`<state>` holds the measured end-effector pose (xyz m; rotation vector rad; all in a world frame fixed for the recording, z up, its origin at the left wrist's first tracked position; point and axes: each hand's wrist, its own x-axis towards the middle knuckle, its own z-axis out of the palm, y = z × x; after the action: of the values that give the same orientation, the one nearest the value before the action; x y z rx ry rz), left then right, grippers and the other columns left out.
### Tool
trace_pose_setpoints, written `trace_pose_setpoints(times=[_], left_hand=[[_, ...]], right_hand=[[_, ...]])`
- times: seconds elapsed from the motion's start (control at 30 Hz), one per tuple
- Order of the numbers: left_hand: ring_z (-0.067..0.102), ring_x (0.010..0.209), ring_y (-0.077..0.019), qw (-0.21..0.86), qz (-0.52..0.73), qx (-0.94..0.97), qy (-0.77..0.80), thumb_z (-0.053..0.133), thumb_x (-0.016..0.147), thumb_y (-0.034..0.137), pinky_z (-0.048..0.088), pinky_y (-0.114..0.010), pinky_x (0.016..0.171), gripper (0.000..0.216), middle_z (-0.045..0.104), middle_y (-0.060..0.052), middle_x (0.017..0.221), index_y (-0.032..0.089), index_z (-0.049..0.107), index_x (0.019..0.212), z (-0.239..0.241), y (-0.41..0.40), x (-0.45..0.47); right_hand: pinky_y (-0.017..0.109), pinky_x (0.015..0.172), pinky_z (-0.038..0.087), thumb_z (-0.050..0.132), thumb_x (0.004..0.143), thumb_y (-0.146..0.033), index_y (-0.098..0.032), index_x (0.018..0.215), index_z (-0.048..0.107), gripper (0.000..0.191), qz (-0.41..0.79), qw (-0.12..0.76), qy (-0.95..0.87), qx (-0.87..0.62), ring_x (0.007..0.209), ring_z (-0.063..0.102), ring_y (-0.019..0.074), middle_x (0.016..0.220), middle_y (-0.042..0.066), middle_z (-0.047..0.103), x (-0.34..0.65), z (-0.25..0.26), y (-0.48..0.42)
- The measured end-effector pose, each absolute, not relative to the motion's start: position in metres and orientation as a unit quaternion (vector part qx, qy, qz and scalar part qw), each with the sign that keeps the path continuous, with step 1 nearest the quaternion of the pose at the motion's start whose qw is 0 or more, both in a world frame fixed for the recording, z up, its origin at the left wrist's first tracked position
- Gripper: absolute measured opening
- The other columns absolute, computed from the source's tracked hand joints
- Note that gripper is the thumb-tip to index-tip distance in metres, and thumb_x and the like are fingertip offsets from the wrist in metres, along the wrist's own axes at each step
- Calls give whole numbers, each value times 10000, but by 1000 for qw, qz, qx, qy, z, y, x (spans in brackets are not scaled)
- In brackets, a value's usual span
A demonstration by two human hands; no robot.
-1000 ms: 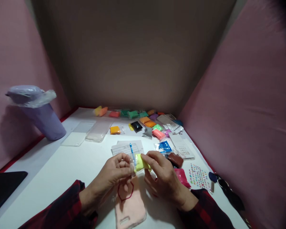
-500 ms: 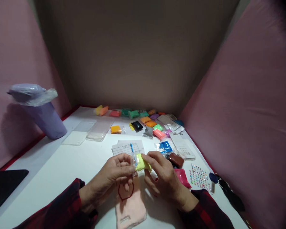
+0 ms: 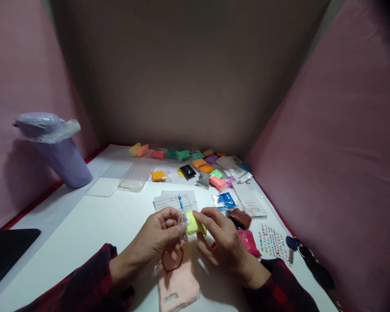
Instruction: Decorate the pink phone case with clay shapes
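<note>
A packet of neon-yellow modelling clay (image 3: 194, 223) is held up between my two hands, above the near middle of the table. My left hand (image 3: 159, 232) pinches the clear wrapper at its left end. Fingers of my right hand (image 3: 222, 242) are closed round the clay from the right, thumb below. Beneath the hands lies a phone case (image 3: 182, 288) covered in pale pink, with a dark red heart outline (image 3: 167, 271) on it, partly hidden by my left fingers. Just beyond the hands, a blue stick-like tool (image 3: 180, 200) rests over a printed paper (image 3: 190, 197).
Several coloured clay packets (image 3: 205, 168) spread across the back. Clear phone cases (image 3: 138, 175) lie left of them, near a lilac bin (image 3: 63, 160). To the right are a blue packet (image 3: 225, 200), brown clay (image 3: 240, 218), a pink packet (image 3: 248, 242) and a rhinestone sheet (image 3: 273, 242).
Both hands keep their hold on the yellow clay packet, almost still. The whole view has shifted very slightly.
</note>
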<state>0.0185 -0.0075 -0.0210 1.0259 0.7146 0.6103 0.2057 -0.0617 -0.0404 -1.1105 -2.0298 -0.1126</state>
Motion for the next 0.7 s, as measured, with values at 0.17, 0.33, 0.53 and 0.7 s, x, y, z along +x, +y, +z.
trace_pose_setpoints(times=[0.17, 0.33, 0.53, 0.7], left_hand=[[533, 424, -65, 760, 298, 484, 316, 784, 720, 377, 446, -158, 398, 341, 603, 32, 602, 154, 549, 828, -26, -8, 19], [543, 458, -68, 770, 306, 469, 306, 787, 722, 358, 448, -147, 412, 340, 607, 26, 609, 146, 558, 856, -24, -7, 20], [554, 516, -61, 792, 292, 433, 315, 797, 692, 235, 445, -145, 471, 304, 610, 19, 679, 141, 579, 883, -22, -8, 19], [493, 488, -40, 788, 294, 437, 320, 788, 696, 244, 389, -135, 460, 282, 576, 36, 641, 145, 577, 854, -24, -9, 19]], right_hand=[[400, 716, 545, 507, 789, -59, -128, 1265, 495, 480, -25, 413, -798, -438, 893, 559, 239, 1011, 118, 551, 203, -40, -64], [397, 701, 548, 504, 793, -62, -141, 1266, 495, 480, -43, 418, -791, -444, 889, 564, 240, 1004, 116, 549, 203, -40, -64], [406, 699, 544, 501, 795, -55, -126, 1276, 496, 486, -47, 407, -795, -447, 887, 557, 242, 1005, 122, 544, 204, -40, -61], [357, 609, 528, 508, 792, -4, -143, 1282, 507, 509, -96, 414, -796, -431, 780, 557, 212, 904, 95, 554, 201, -42, -60]])
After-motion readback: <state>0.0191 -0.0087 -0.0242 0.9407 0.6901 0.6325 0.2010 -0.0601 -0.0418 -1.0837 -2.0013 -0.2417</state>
